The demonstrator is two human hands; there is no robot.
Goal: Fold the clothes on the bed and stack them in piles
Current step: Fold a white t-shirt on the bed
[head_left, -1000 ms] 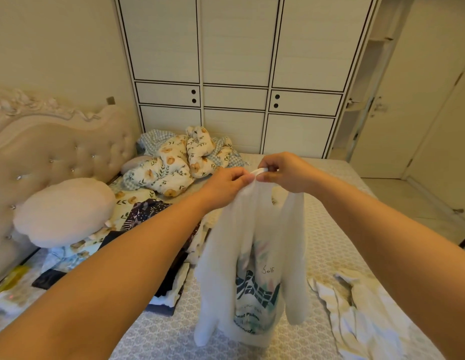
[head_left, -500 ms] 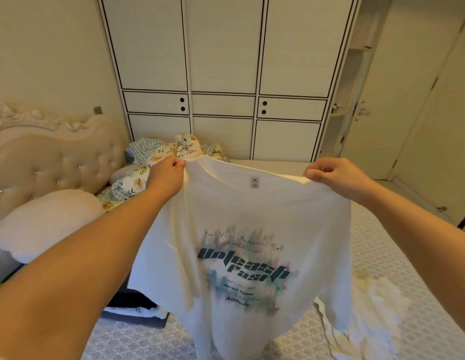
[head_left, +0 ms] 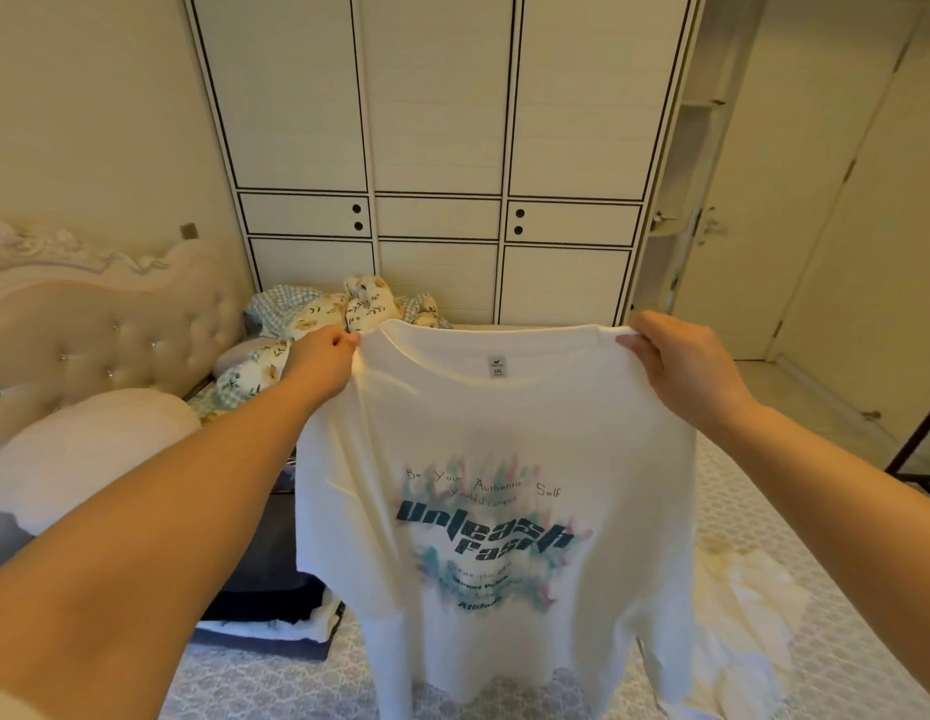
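While both hands' fingers (head_left: 348, 341) pinch its shoulders, white T-shirt (head_left: 494, 459) hangs vertically, collar up.

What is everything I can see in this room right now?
T-shirt: one, white with teal print, held up over the bed.
Bed: one, pale patterned cover, below the shirt.
Headboard: one, beige, tufted, at left.
Pillow: one, cream, round, by the headboard.
Quilt: one, floral and checked, bunched at the bed's far side.
Dark clothes: a pile, black and grey, left of the shirt.
Pale clothes: a heap, cream, right of the shirt.
Wardrobe: one, white with dark lines, back wall.
Door: one, cream, at right.
Left hand: pinches the shirt's left shoulder.
Right hand: grips the right shoulder.
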